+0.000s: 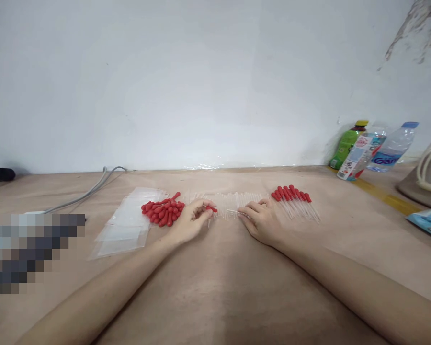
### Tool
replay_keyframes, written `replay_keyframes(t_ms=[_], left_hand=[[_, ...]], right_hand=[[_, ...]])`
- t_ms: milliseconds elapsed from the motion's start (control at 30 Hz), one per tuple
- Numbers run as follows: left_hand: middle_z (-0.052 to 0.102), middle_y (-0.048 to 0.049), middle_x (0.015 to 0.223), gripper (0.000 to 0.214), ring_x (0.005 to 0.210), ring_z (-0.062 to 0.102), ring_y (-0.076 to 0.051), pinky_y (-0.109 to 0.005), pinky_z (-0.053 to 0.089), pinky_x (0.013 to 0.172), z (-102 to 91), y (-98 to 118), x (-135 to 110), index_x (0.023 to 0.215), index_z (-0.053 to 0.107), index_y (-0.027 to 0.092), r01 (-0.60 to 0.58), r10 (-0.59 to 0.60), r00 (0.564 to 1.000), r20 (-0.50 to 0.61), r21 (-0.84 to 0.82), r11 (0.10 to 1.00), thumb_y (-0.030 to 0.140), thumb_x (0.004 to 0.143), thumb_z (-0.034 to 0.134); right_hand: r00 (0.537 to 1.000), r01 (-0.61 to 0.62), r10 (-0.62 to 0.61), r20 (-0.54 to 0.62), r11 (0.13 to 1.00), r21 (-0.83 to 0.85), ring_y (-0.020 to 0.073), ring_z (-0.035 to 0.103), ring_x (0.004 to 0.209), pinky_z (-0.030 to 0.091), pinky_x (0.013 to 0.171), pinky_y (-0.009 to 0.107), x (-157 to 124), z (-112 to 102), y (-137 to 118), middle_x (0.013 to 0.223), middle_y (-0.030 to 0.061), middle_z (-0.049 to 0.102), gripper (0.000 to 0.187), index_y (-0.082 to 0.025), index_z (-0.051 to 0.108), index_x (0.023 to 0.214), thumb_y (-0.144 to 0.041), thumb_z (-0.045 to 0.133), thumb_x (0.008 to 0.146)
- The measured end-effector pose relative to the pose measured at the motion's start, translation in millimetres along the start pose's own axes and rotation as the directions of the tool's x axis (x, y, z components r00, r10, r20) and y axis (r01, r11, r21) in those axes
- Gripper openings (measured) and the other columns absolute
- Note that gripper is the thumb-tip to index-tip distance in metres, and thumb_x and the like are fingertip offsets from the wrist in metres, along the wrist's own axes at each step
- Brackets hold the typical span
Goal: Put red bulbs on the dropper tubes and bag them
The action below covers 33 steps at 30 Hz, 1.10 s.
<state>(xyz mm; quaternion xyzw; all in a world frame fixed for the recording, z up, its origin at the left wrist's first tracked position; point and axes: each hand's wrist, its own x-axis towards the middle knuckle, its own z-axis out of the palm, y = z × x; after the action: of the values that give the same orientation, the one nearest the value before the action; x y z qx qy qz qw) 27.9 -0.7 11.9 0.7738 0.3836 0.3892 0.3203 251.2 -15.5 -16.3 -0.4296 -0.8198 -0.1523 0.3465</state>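
Head view shows our left hand (193, 218) pinching a red bulb (212, 209) to the right of the bulb pile (161, 212), and our right hand (262, 223) pinching a clear tube (232, 211) left of the red-topped droppers (294, 194).

Wall (201, 86): pale grey-white, plain, rising beyond the left hand (193, 218) and the right hand (260, 220). Defect noted: peeled, stained patch (416, 33) high up, well to the right of the right hand. Worktop (179, 297): light brown, extending beneath and either side of both hands, meeting the wall beyond them. Yellow strip (384, 197) on worktop, right of the right hand. Lighting: soft, diffuse; faint shadow (244, 287) on the near side of the right hand.
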Motion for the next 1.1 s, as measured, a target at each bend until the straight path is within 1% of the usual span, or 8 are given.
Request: replay_keyframes(t_ms=[67, 133, 267, 367, 433, 633, 867, 1100], left_hand=[[0.059, -0.0042, 0.081, 0.016, 0.077, 0.057, -0.015, -0.027, 0.045, 0.07, 11.4, -3, -3, 0.084, 0.053, 0.015, 0.027, -0.03, 0.999, -0.044, -0.083, 0.996, 0.029, 0.075, 0.055], [0.058, -0.0032, 0.078, 0.016, 0.075, 0.057, -0.014, -0.026, 0.045, 0.067, 16.6, -7, -5, 0.078, 0.051, 0.015, 0.007, -0.015, 0.997, -0.08, -0.102, 0.995, 0.027, 0.072, 0.059], [0.057, -0.0013, 0.075, 0.016, 0.07, 0.056, -0.012, -0.024, 0.045, 0.063, 16.1, -10, -6, 0.077, 0.049, 0.016, -0.028, 0.025, 0.994, -0.103, -0.027, 0.999, 0.029, 0.074, 0.058], [0.06, -0.0016, 0.079, 0.019, 0.069, 0.056, -0.012, -0.024, 0.044, 0.062, 13.8, -10, -8, 0.083, 0.052, 0.017, -0.041, 0.051, 0.989, -0.138, 0.072, 0.997, 0.032, 0.073, 0.059], [0.062, -0.0024, 0.082, 0.022, 0.07, 0.057, -0.013, -0.025, 0.044, 0.062, 13.3, -9, -8, 0.088, 0.054, 0.017, -0.045, 0.059, 0.988, -0.145, 0.098, 0.994, 0.033, 0.073, 0.059], [0.064, -0.0028, 0.08, 0.022, 0.074, 0.059, -0.015, -0.027, 0.047, 0.068, 14.8, -7, -8, 0.087, 0.058, 0.016, -0.049, 0.054, 0.996, -0.077, 0.055, 0.997, 0.034, 0.074, 0.059], [0.065, -0.0014, 0.079, 0.017, 0.072, 0.059, -0.015, -0.026, 0.047, 0.067, 14.0, -1, -10, 0.084, 0.061, 0.018, -0.086, 0.097, 0.993, -0.062, 0.163, 0.983, 0.032, 0.075, 0.058], [0.064, -0.001, 0.079, 0.012, 0.073, 0.058, -0.014, -0.025, 0.045, 0.069, 11.0, 7, -13, 0.082, 0.062, 0.019, -0.194, 0.183, 0.981, 0.072, 0.23, 0.954, 0.025, 0.08, 0.051]], right_hand=[[1.0, -0.009, 0.009, 0.007, 1.0, 0.011, 0.012, 0.052, 0.07, 0.024, 0.079, 0.032, 0, -1, -1, 0.078, 0.0031, 0.062, 0.02, -0.019, 0.061, 0.088, -0.023, 0.041, 0.084], [1.0, -0.006, 0.005, 0.01, 1.0, 0.029, 0.0118, 0.052, 0.07, 0.024, 0.079, 0.032, -1, -1, -2, 0.079, 0.003, 0.062, 0.02, -0.019, 0.06, 0.088, -0.023, 0.041, 0.084], [0.999, 0.031, -0.032, 0.016, 0.997, 0.068, 0.0116, 0.052, 0.07, 0.024, 0.08, 0.032, -1, -2, -6, 0.079, 0.0029, 0.062, 0.02, -0.019, 0.06, 0.087, -0.023, 0.041, 0.084], [0.998, 0.057, -0.058, 0.009, 0.994, 0.095, 0.0112, 0.052, 0.069, 0.024, 0.08, 0.033, 0, -3, -10, 0.078, 0.0025, 0.062, 0.019, -0.019, 0.06, 0.088, -0.024, 0.042, 0.084], [0.997, 0.071, -0.072, 0.007, 0.992, 0.105, 0.011, 0.053, 0.069, 0.024, 0.08, 0.033, 0, -4, -13, 0.078, 0.0023, 0.062, 0.019, -0.019, 0.06, 0.088, -0.024, 0.042, 0.084], [0.995, 0.094, -0.095, 0.009, 0.989, 0.111, 0.0107, 0.052, 0.069, 0.024, 0.08, 0.033, -1, -3, -13, 0.079, 0.0022, 0.062, 0.019, -0.019, 0.059, 0.09, -0.024, 0.041, 0.085], [0.99, 0.118, -0.128, 0.058, 0.981, 0.152, 0.0103, 0.053, 0.072, 0.024, 0.078, 0.032, -2, -2, -9, 0.08, 0.0013, 0.062, 0.02, -0.021, 0.06, 0.091, -0.024, 0.041, 0.086], [0.985, 0.119, -0.14, 0.098, 0.973, 0.195, 0.0095, 0.053, 0.07, 0.023, 0.074, 0.031, 0, -3, -4, 0.078, 0.001, 0.061, 0.02, -0.022, 0.062, 0.092, -0.022, 0.044, 0.085]])
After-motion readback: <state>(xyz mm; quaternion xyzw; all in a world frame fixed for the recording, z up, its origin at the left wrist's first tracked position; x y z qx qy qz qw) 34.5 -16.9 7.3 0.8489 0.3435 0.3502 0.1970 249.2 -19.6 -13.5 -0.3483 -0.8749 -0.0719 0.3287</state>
